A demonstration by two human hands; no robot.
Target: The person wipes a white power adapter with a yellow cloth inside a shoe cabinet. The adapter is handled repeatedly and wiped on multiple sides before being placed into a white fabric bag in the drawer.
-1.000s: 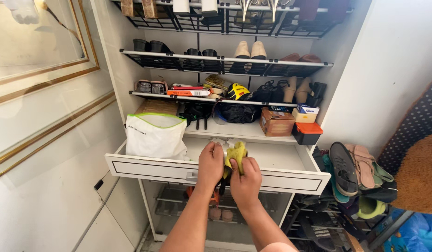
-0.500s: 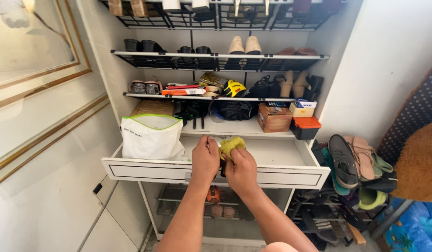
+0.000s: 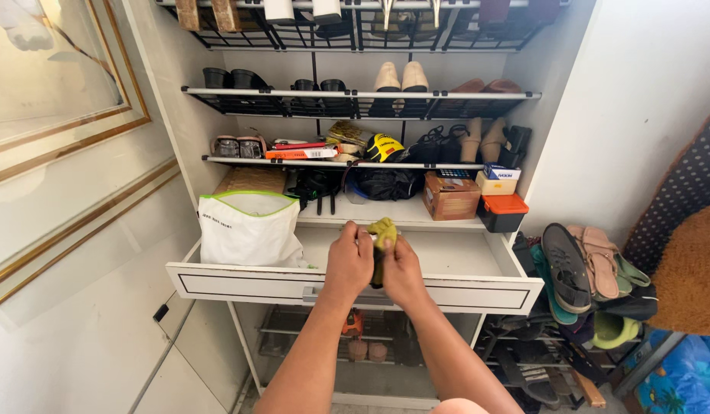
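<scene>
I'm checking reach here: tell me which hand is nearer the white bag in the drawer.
Left. The left hand is just right of the white bag, with a small gap. The right hand is farther right, beyond the left hand; both grip a yellow-green cloth.

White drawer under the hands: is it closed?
No, the white drawer is pulled out, with a white bag sitting in its left end.
</scene>
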